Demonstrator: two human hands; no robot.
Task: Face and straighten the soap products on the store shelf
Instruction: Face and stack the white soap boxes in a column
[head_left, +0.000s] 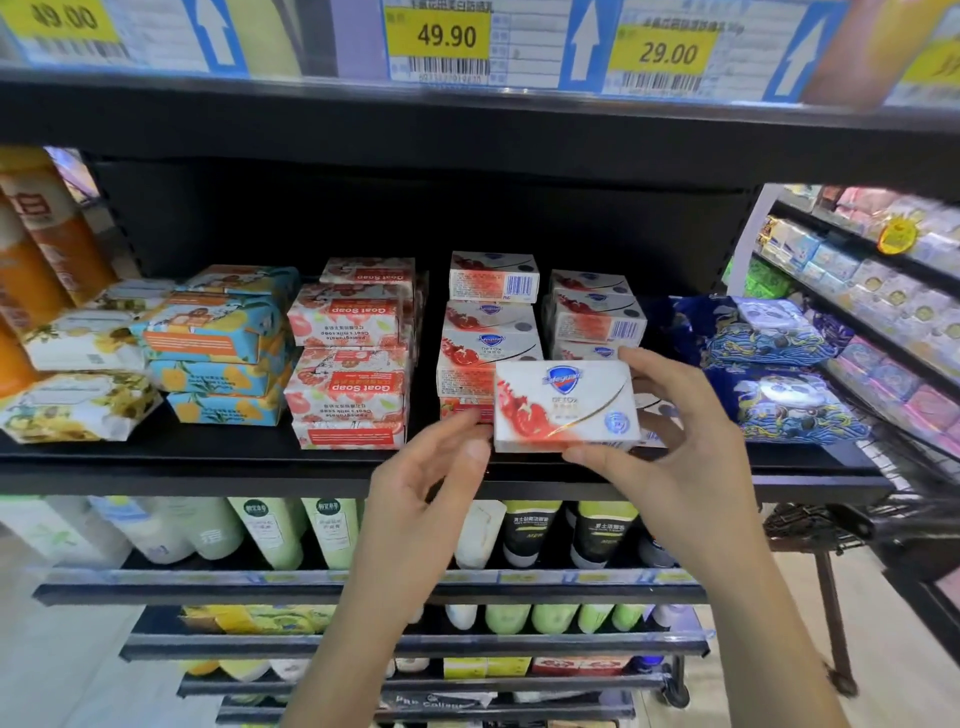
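Note:
My right hand (670, 447) pinches a white and red soap box (563, 405) with a blue shield logo, thumb under its lower edge and fingers over its top right corner. The box faces me, upright, in front of two stacks of the same soap boxes (491, 322). My left hand (441, 462) touches the box's lower left corner with its fingertips, fingers loosely bent. Left of these stand stacked red Goat Soap boxes (353, 358), printed upside down. Further left lie blue and yellow wrapped soaps (218, 343) and white floral ones (78, 405), tilted.
The black shelf's front edge (208, 475) runs just below the soaps. Dark blue patterned packs (769, 374) fill the shelf's right end. Orange bottles (31, 249) stand at far left. Price tags (447, 36) hang above; tubes (270, 530) line the lower shelves. A neighbouring rack (883, 312) stands right.

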